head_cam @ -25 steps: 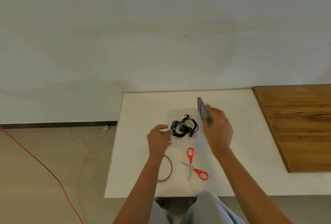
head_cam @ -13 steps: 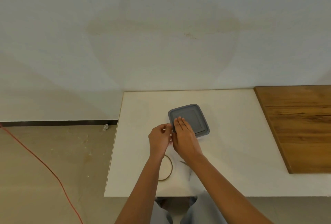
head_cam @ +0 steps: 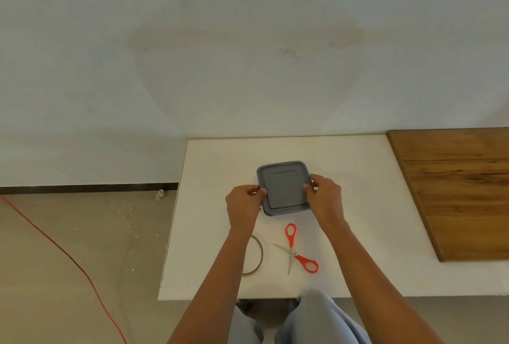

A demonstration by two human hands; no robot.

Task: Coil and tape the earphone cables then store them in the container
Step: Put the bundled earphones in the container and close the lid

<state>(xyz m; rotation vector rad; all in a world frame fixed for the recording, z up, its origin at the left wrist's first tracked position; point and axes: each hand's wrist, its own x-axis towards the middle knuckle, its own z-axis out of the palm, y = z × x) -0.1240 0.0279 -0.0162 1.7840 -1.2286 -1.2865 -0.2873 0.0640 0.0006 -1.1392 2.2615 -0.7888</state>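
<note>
- The left hand (head_cam: pixel 243 206) is at the left edge of the grey lid (head_cam: pixel 283 188). Its fingers (head_cam: pixel 252 189) are curled and close together, and the thumb tip touches the lid's rim, so the hand pinches that edge.
- The right hand (head_cam: pixel 326 197) grips the lid's right edge. Its thumb (head_cam: pixel 308 187) lies on top of the rim, and the other fingers are bent down round the side. How far they reach under cannot be told.
- The container (head_cam: pixel 286 212) sits between the two hands, with the lid flat on it, on the white table (head_cam: pixel 358 233) about midway between its near and far edges. The lid hides whatever is inside.
- The lid is nearly square with rounded corners, so it has no clear long axis. It faces up and is turned a little against the table's edges, with its far right corner lying farther away than its far left one.
- Red-handled scissors (head_cam: pixel 296 251) lie near the container on its near side, blades open and pointing left and near.
- A thin roll of tape (head_cam: pixel 256 257) lies flat just left of the scissors, partly under the left forearm.
- A wooden board (head_cam: pixel 454 192) covers the right end of the table, well apart from the hands.
- An orange cable (head_cam: pixel 55 241) runs across the floor on the left.
</note>
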